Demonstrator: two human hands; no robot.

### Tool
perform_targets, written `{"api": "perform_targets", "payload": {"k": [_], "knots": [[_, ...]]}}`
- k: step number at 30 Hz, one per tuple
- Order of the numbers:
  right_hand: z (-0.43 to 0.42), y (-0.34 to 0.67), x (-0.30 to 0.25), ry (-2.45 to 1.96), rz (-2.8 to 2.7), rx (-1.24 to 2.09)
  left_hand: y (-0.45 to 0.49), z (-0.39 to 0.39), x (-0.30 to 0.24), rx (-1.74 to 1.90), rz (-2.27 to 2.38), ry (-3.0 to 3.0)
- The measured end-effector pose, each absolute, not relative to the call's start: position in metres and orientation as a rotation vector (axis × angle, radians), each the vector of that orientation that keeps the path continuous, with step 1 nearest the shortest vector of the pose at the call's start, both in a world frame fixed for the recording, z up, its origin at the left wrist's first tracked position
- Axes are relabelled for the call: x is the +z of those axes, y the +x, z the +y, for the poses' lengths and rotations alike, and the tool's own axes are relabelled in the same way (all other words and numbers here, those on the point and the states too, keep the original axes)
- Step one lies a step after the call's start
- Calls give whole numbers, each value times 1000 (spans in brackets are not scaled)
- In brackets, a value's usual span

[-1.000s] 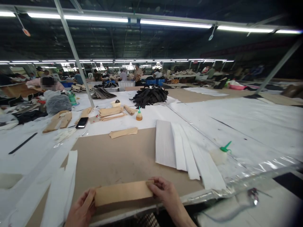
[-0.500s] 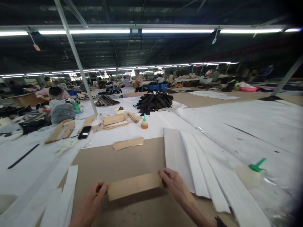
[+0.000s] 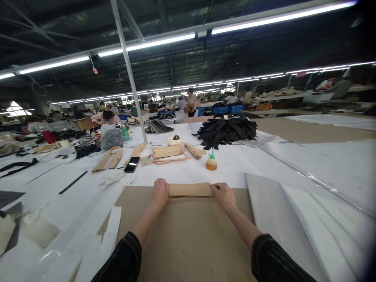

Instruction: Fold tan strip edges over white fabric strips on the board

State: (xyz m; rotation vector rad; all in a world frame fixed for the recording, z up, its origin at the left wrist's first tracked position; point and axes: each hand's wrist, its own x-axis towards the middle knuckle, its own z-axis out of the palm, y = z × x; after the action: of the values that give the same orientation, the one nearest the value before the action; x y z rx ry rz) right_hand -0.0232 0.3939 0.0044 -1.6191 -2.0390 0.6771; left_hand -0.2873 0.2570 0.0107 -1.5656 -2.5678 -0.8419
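A tan rectangular strip (image 3: 190, 190) spans the gap between my hands at the far edge of the brown board (image 3: 188, 239). My left hand (image 3: 160, 192) grips its left end with fingers closed. At the right end, the fingers and thumb of my right hand (image 3: 225, 194) pinch it. The similar strip seen there earlier is hidden, and whether the held one lies on top of it I cannot tell. Beyond my right hand stands a squat bottle (image 3: 211, 162) of amber liquid with a green nozzle. Stacked tan strips (image 3: 169, 152) lie past my left hand.
White sheets (image 3: 264, 203) overlap the board's right side; white strips (image 3: 110, 235) lie at its left. A phone (image 3: 132, 164), a white glove (image 3: 111, 179) and a metal post (image 3: 132, 82) are ahead on the left. Farther off rises a heap of black strips (image 3: 227, 130). Several people work beyond.
Both hands have carried the tan strip forward, from the near part of the board to its far edge. The view has swung left and tilted. Both hands keep hold of the strip.
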Motion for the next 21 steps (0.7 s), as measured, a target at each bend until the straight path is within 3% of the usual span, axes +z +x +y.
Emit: {"api": "perform_targets", "payload": {"k": [6, 21], "knots": [[422, -36, -10, -1690, -2078, 495, -305, 280, 6, -716, -2640, -1651], [432, -59, -10, -1565, -2466, 437, -291, 308, 19, -254, -2644, -2039]]}}
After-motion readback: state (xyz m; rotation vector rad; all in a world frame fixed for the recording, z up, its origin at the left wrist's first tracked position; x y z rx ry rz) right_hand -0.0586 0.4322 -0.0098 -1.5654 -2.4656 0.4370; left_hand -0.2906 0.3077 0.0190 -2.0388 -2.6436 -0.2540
